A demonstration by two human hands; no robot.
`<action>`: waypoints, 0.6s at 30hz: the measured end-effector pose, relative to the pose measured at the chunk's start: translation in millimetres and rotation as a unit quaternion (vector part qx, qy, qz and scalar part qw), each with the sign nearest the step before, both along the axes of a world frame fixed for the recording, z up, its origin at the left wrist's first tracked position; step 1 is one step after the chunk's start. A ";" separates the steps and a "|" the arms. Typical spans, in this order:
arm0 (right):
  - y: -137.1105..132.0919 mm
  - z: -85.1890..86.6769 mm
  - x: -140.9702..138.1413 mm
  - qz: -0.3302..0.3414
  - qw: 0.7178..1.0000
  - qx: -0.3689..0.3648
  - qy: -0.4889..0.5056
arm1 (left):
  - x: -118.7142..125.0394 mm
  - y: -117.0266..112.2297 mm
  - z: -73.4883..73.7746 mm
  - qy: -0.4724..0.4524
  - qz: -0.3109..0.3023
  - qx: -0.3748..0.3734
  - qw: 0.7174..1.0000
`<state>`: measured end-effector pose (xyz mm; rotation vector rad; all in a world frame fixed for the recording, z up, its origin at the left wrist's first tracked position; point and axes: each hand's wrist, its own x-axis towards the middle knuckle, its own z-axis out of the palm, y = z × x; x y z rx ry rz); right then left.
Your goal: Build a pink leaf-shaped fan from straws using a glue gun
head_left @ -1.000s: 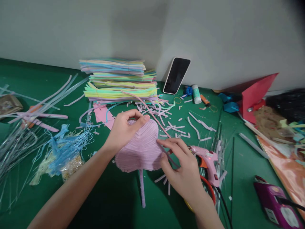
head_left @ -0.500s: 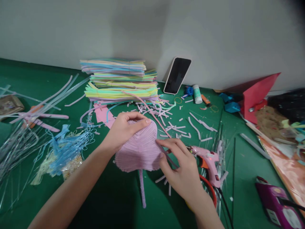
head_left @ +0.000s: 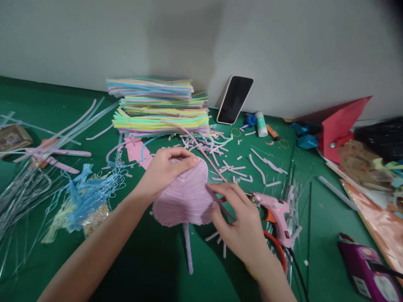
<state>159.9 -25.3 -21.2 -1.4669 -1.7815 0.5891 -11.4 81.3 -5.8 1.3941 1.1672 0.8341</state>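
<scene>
A lilac fan (head_left: 182, 197) made of pipe cleaners, with a wrapped handle (head_left: 188, 251) pointing toward me, is held up over the green table. My left hand (head_left: 168, 170) grips its upper left edge, thumb on the front face and fingers behind. On the right edge, my right hand (head_left: 237, 218) pinches a lilac pipe cleaner (head_left: 225, 207) against the rim between thumb and fingers. The strip's loose end curves down beneath that palm. Just right of this hand lies a pink glue gun (head_left: 275, 214).
Bundles of coloured pipe cleaners (head_left: 160, 113) are stacked at the back beside a leaning phone (head_left: 235, 100). Cut lilac pieces (head_left: 233, 167) litter the middle. Blue tassels (head_left: 86, 199) lie left; a purple power strip (head_left: 365, 264) sits at right. Red-handled pliers or scissors (head_left: 278, 249) are partly hidden.
</scene>
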 end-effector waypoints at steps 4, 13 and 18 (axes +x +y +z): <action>1.0 -1.1 0.2 0.000 1.000 -0.006 -0.001 | 0.1 0.2 0.0 0.002 0.001 0.002 1.000; 2.9 -0.7 -1.0 -0.001 1.000 0.001 -0.005 | 0.2 0.5 -1.5 0.002 0.005 0.004 1.000; 1.6 0.3 0.0 -0.001 1.000 -0.001 -0.007 | -0.2 0.5 -3.7 -0.004 0.003 -0.002 1.000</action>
